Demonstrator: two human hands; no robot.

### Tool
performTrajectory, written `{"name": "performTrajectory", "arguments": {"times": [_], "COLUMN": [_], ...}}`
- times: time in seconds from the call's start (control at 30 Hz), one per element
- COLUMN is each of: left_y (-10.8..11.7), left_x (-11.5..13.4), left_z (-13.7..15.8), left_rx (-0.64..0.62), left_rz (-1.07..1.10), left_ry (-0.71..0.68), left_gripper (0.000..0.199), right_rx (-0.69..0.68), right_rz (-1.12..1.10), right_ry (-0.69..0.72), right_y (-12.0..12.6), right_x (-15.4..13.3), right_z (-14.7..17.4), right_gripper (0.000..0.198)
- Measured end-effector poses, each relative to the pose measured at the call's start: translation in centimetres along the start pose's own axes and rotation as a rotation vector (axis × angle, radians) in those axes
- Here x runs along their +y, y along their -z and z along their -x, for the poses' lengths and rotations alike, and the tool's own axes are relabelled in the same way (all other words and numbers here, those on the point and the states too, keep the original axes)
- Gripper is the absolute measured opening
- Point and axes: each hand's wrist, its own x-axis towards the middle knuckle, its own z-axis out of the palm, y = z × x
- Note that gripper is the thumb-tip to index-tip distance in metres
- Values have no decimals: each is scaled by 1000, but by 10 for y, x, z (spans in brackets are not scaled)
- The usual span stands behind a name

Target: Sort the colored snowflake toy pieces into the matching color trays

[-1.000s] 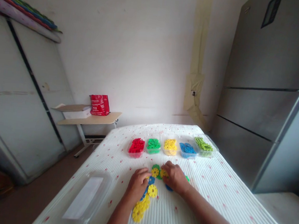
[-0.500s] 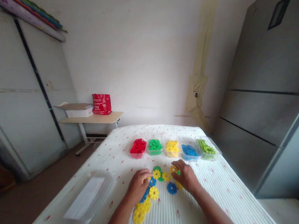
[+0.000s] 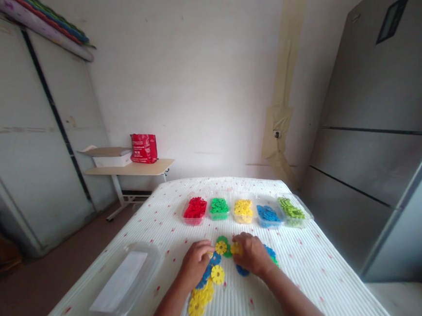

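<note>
A curved chain of interlocking flower-shaped plastic discs lies in front of me, with yellow discs (image 3: 197,306) at its near end, blue discs (image 3: 215,259) along the side and a green disc (image 3: 222,239) at the top. My left hand (image 3: 196,262) is closed on the chain's left edge; its fingertips partly cover the discs there. At the chain's right end, my right hand (image 3: 252,254) has its fingers closed on a yellow disc (image 3: 236,248). Beneath that palm a blue disc (image 3: 242,271) shows in part. More blue discs (image 3: 271,252) stick out on the hand's far side.
Clear tubs of red (image 3: 195,209), green (image 3: 219,207), yellow (image 3: 243,210), blue (image 3: 268,215) and light green pieces (image 3: 291,209) stand in a row beyond my hands. A clear plastic lid (image 3: 152,260) with white paper lies at left on the patterned tablecloth (image 3: 250,309).
My right hand has shifted left and slightly nearer, onto the yellow disc at the chain's end. Blue pieces now show to its right. My left hand stays nearly still.
</note>
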Motion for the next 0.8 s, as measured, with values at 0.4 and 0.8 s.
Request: {"name": "performTrajectory", "arguments": {"times": [0.4, 0.8], "left_y": [3, 5], "left_x": [-6, -9], "left_z": [-1, -3], "left_rx": [87, 152], "left_rz": [152, 182], "left_ry": [29, 72], "left_gripper": [30, 28], "right_rx": [182, -90], "right_rz": [2, -26], "right_ry": [-51, 235], "right_y": [45, -20], "right_x": [9, -19], "right_z": [-51, -38], "right_gripper": [38, 43]}}
